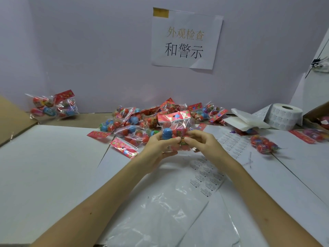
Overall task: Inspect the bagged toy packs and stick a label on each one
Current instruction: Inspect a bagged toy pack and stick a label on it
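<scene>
Both hands hold one toy pack (pixel 175 130) just above the middle of the table (pixel 53 166): the left hand (pixel 158 150) cups its lower left side with curled fingers, and the right hand (pixel 204 141) pinches its front between thumb and fingertips. Close behind it, a heap of packs (pixel 140 122) crowds the table's far edge, a single pack (pixel 263 144) lies off to the right, and two more packs (pixel 51 106) lean in the far left corner. A label sheet (pixel 207 177) lies beneath the right wrist, a label roll (pixel 284 116) stands by the far right corner, and a clear plastic bag (pixel 160 211) sprawls toward the near edge.
</scene>
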{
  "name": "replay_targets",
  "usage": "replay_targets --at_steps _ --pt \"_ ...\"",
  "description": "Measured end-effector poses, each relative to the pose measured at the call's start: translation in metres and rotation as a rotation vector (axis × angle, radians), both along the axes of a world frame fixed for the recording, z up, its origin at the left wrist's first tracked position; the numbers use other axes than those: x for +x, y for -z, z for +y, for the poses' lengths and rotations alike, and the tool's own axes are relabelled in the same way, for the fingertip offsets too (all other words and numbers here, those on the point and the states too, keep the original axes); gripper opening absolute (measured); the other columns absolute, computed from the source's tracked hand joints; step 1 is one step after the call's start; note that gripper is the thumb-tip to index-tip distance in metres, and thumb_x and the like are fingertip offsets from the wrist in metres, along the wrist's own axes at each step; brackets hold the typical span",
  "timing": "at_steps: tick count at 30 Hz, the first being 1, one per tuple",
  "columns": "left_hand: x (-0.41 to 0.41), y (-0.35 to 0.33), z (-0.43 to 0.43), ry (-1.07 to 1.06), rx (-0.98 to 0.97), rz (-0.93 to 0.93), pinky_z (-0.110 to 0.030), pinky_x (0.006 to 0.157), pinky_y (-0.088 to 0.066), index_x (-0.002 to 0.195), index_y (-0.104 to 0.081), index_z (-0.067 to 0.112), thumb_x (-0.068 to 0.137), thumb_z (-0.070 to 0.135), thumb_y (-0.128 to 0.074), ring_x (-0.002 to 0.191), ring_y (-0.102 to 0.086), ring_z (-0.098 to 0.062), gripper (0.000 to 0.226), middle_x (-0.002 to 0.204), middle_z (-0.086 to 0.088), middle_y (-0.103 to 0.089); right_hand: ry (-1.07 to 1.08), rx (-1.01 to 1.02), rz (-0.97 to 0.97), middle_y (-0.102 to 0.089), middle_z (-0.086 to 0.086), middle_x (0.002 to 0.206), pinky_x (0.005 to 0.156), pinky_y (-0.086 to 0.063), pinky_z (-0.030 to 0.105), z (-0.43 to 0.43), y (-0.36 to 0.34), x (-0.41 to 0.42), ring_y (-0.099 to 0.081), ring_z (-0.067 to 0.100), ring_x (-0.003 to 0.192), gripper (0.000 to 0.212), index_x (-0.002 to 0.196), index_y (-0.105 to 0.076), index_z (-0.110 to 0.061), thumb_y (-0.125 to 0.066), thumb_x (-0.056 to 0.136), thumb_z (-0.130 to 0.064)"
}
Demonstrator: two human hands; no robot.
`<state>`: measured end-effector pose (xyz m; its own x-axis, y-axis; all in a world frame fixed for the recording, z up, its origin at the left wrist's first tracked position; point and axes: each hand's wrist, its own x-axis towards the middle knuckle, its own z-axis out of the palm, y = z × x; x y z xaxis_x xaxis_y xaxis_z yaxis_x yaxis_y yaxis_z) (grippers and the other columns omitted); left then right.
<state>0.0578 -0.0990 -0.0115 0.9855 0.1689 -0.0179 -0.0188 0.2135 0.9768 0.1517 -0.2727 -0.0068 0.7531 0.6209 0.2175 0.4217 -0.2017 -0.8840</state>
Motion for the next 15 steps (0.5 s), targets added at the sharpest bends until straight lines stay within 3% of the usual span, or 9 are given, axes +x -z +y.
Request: replay_targets --at_steps 3,6,9,13,15 --pt "0.003 0.0 0.001 -0.091 0.104 0.013 -0.032 0.079 -0.059 0.129 -0.056 0.008 0.091 0.018 -0.075 0.098 -0.075 -0.027 0.044 0.113 -0.014 -0.074 0.067 -0.123 -0.093 -0.072 -0.015 0.101 0.08 -0.05 0.024 -0.005 0.001 0.007 -0.066 0.002 0.094 0.014 0.11 -0.068 -0.038 -0.064 0.097 -0.037" --pt "0.005 0.001 0.003 -0.214 0.316 0.03 -0.018 0.06 -0.056 0.126 -0.051 0.015 0.088 0.021 -0.079 0.076 -0.072 -0.009 0.048 0.104 -0.003 -0.068 0.092 -0.39 -0.219 -0.061 -0.018 0.123 0.094 -0.047 0.032 -0.02 0.004 0.017 -0.057 0.003 0.113 0.028 0.119 -0.065 -0.038 -0.071 0.092 -0.037" --pt "0.007 0.004 0.007 -0.276 0.491 0.024 -0.012 0.052 -0.05 0.128 -0.043 0.022 0.085 0.029 -0.081 0.079 -0.069 -0.009 0.058 0.108 0.001 -0.062 -0.032 -0.509 -0.111 -0.047 -0.029 0.131 0.1 -0.037 0.029 -0.035 0.001 0.022 -0.045 0.0 0.128 0.046 0.124 -0.061 -0.048 -0.08 0.082 -0.043" --pt "0.008 0.006 0.008 -0.314 0.832 0.01 -0.011 0.06 -0.051 0.147 -0.029 0.021 0.089 0.035 -0.077 0.088 -0.065 -0.012 0.077 0.126 -0.005 -0.061 -0.192 -0.631 -0.043 -0.035 -0.033 0.145 0.107 -0.03 0.025 -0.04 0.0 0.024 -0.034 -0.004 0.135 0.084 0.137 -0.05 -0.054 -0.087 0.062 -0.058" --pt "0.006 0.006 0.008 -0.37 1.011 -0.003 -0.025 0.086 -0.058 0.155 -0.024 0.019 0.089 0.036 -0.076 0.111 -0.063 -0.022 0.085 0.141 -0.006 -0.056 -0.207 -0.692 -0.065 -0.028 -0.036 0.143 0.106 -0.03 0.025 -0.038 0.003 0.023 -0.031 -0.003 0.134 0.096 0.14 -0.044 -0.055 -0.088 0.055 -0.063"
